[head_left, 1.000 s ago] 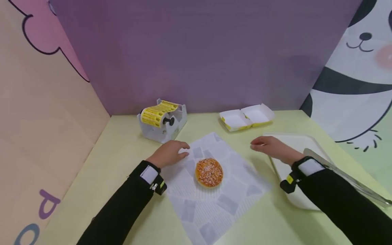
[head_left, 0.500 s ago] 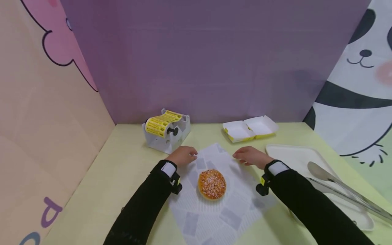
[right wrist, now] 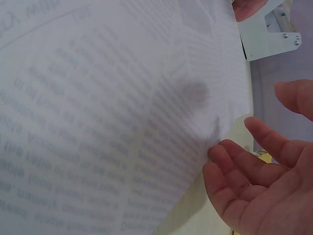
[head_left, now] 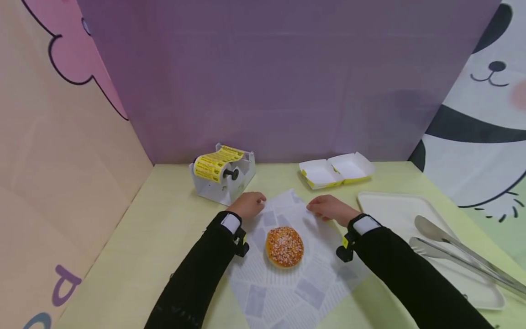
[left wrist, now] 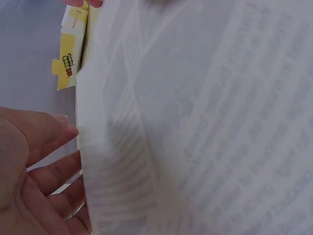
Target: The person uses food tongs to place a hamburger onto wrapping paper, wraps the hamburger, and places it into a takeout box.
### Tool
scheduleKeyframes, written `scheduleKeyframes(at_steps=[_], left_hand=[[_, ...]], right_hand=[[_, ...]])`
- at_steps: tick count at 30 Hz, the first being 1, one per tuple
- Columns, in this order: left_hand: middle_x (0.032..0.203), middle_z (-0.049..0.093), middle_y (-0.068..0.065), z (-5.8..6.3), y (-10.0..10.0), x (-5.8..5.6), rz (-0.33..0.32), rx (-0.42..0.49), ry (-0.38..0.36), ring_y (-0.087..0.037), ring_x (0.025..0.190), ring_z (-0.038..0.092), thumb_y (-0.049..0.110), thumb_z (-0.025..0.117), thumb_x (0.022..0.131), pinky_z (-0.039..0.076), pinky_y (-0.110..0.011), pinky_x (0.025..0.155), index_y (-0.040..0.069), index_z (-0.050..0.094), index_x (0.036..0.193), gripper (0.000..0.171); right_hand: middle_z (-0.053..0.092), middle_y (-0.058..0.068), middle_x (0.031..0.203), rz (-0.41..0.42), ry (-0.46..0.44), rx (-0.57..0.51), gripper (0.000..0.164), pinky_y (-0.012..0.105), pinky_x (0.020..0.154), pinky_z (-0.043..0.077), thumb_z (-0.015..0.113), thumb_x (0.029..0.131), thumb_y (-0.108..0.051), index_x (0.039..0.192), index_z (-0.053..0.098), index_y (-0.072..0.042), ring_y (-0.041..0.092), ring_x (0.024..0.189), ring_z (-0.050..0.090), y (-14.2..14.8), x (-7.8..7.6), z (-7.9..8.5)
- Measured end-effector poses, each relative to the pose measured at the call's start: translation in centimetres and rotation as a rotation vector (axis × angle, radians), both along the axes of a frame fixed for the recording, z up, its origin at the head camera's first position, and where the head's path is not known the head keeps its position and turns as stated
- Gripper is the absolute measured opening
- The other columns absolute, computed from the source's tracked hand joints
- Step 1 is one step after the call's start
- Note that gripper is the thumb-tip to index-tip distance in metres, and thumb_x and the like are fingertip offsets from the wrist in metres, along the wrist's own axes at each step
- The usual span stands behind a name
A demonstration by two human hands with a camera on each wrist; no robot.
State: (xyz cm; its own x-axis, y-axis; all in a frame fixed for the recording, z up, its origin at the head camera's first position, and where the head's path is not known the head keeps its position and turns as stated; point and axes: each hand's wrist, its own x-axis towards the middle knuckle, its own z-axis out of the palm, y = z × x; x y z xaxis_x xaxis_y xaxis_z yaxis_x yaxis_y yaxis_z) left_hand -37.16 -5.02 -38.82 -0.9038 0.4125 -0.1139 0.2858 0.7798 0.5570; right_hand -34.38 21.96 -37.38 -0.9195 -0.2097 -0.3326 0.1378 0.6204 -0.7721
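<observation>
I see a pale yellow bench (head_left: 164, 228) backed by a purple wall (head_left: 267, 82). Clock positions from the sugared bun (head_left: 284, 247), centred on printed paper (head_left: 306, 290): left hand (head_left: 248, 204) at 11, fingers loosely bent; right hand (head_left: 332, 209) at 2, fingers spread; both at the paper's edge. Label dispenser (head_left: 222, 176) at 11, open box (head_left: 337, 171) at 1, panda mural (head_left: 481, 169) at 2, white tray (head_left: 392, 208) with tongs (head_left: 432, 229) at 3

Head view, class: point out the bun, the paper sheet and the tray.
Bun (head_left: 285, 247), head view: speckled top.
Paper sheet (head_left: 283, 290), head view: bare near part.
Tray (head_left: 392, 208), head view: bare far end.
</observation>
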Motion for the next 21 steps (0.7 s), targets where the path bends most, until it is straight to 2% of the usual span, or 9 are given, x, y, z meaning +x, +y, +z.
scheduleKeyframes(at_steps=[6, 12, 18, 21], left_hand=[[0.123, 0.063, -0.016, 0.4, 0.2, 0.3, 0.022, 0.008, 0.033, -0.028, 0.112, 0.06, 0.012, 0.056, 0.098, 0.048, -0.039, 0.094, 0.005, 0.05, 0.139, 0.042], [0.11, 0.069, -0.01, 1.0, 0.6, 0.5, 0.019, -0.003, 0.136, -0.023, 0.098, 0.064, 0.015, 0.063, 0.095, 0.051, -0.035, 0.082, 0.006, 0.065, 0.123, 0.029], [0.113, 0.069, -0.008, 1.6, 1.0, 0.9, -0.018, -0.012, 0.138, -0.021, 0.096, 0.064, 0.013, 0.06, 0.096, 0.051, -0.035, 0.079, 0.009, 0.067, 0.122, 0.027], [0.113, 0.069, -0.008, 2.0, 1.1, 1.1, -0.025, -0.009, 0.146, -0.021, 0.097, 0.064, 0.012, 0.058, 0.096, 0.051, -0.035, 0.082, 0.009, 0.069, 0.119, 0.026]], right_hand=[[0.057, 0.017, 0.113, 0.023, 0.005, 0.006, 0.039, 0.039, 0.086, 0.048, 0.054, 0.099, -0.02, 0.125, 0.054, 0.009, 0.024, 0.099, 0.051, 0.1, 0.4, 0.2], [0.056, 0.021, 0.126, 0.031, -0.004, 0.025, 0.043, 0.042, 0.091, 0.047, 0.052, 0.1, -0.022, 0.131, 0.051, 0.008, 0.028, 0.107, 0.053, 0.0, 0.4, 0.3], [0.056, 0.021, 0.126, 0.014, -0.003, 0.041, 0.04, 0.041, 0.09, 0.047, 0.052, 0.1, -0.019, 0.13, 0.052, 0.007, 0.028, 0.108, 0.053, -0.3, 0.5, 0.4], [0.055, 0.022, 0.129, -0.002, 0.052, 0.083, 0.039, 0.041, 0.092, 0.047, 0.053, 0.1, -0.019, 0.129, 0.053, 0.006, 0.03, 0.111, 0.053, -0.4, 0.4, 0.6]])
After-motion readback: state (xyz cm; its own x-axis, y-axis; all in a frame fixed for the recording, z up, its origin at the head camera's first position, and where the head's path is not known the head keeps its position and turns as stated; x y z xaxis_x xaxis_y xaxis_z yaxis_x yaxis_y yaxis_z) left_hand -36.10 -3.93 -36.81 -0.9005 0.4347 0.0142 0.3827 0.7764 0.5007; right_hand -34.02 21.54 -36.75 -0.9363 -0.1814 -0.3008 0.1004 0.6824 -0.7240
